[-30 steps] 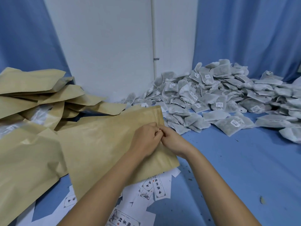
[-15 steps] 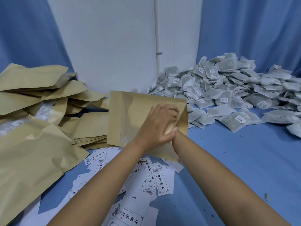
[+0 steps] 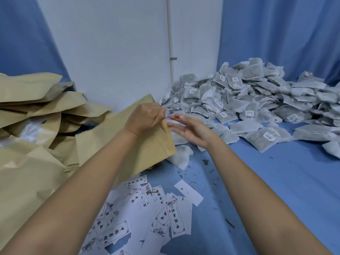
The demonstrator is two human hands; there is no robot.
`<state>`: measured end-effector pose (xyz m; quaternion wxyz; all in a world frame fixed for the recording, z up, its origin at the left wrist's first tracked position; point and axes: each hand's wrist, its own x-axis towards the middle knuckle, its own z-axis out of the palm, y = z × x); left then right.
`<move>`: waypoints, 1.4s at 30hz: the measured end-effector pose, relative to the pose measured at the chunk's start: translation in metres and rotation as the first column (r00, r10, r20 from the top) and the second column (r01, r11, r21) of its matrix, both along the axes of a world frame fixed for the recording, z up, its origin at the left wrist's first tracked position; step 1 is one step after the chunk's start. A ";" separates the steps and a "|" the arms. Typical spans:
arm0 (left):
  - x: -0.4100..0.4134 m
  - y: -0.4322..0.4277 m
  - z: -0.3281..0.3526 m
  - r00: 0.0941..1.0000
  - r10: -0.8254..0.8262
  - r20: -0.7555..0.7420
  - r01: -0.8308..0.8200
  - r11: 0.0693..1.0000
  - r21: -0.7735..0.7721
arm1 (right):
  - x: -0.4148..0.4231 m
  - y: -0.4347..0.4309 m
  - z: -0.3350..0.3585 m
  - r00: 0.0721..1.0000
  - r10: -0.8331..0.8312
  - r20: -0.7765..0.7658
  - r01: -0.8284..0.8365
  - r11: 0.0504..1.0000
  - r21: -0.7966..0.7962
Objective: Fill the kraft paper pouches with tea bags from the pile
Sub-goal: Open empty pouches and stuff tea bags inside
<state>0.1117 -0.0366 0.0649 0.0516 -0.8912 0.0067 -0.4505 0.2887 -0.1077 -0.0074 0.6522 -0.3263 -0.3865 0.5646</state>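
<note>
My left hand (image 3: pixel 145 118) pinches the tan kraft paper pouch (image 3: pixel 158 144), likely light and floppy, at its edge; right hand (image 3: pixel 189 129) flat, empty.

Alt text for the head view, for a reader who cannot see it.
The left hand grips a kraft pouch by its edge while the open right hand hovers beside it. A pile of tea bags lies at right, more pouches at left, printed labels in front.

2 forearms stretched forward; left hand (image 3: pixel 147 119) curled, pinching edge of kraft paper pouch (image 3: pixel 156 146); right hand (image 3: pixel 189 130) just beside, fingers straight.
</note>
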 end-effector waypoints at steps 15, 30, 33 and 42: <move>0.033 0.038 -0.047 0.985 -0.018 -0.171 0.002 0.996 -0.093 | 0.098 0.058 -0.059 -0.065 -0.031 0.997 0.709 0.702 0.068; 0.022 -0.011 -0.032 0.992 -0.047 -0.118 0.024 0.981 -0.190 | 0.048 -0.015 -0.056 0.293 -0.143 0.946 0.501 0.865 -0.024; 0.018 -0.015 -0.033 0.992 -0.042 -0.120 0.018 0.981 -0.194 | 0.024 -0.013 -0.070 0.099 -0.172 0.980 0.528 0.844 0.095; 0.019 -0.011 -0.045 0.999 -0.024 -0.025 0.017 0.964 -0.265 | -0.006 -0.032 -0.017 0.823 -0.452 -0.344 0.484 0.875 0.005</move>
